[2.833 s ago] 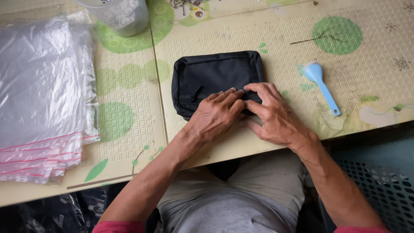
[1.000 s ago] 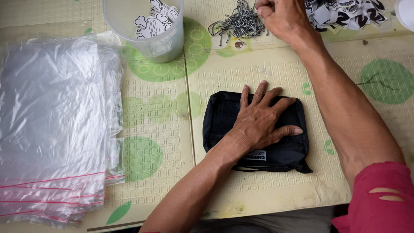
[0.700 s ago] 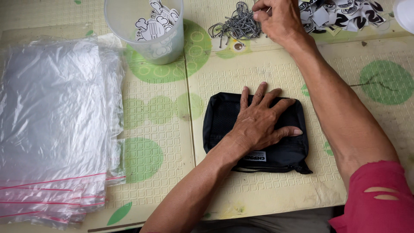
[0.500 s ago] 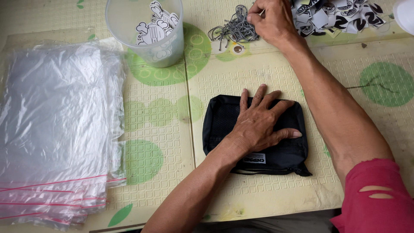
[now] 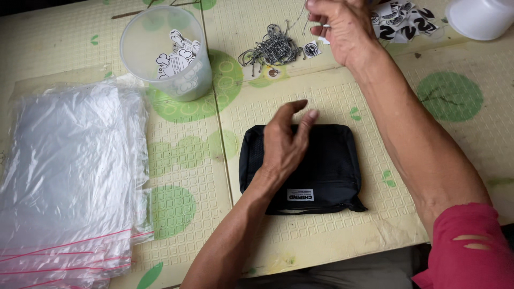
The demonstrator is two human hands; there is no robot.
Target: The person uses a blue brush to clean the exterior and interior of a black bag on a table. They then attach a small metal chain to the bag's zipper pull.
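The pouch is a flat black fabric thing, roughly rectangular with rounded corners, lying on the mat near its front edge. It's got a small white label low on the front and what looks like a zipper running along the bottom edge, ending in a little tail at the lower right corner. The left side seems to have a mesh-type panel, but it's too dark to be sure.

The left hand is over the pouch's top left part, fingers loosely open and curled, gripping nothing. Can't tell if the palm touches the fabric or hangs just above it. It covers a good chunk of the pouch.

The right hand is up at the far edge, just beside a tangle of grey cords, fingers pinched together on something thin. Looks like one cord or a tag, too small to call. The top of that hand is cut off by the frame.

Left of the cords sits a clear cup with black and white stickers inside. More stickers lie at the top right, partly cut off. A stack of clear bags fills the left side, running out of frame.
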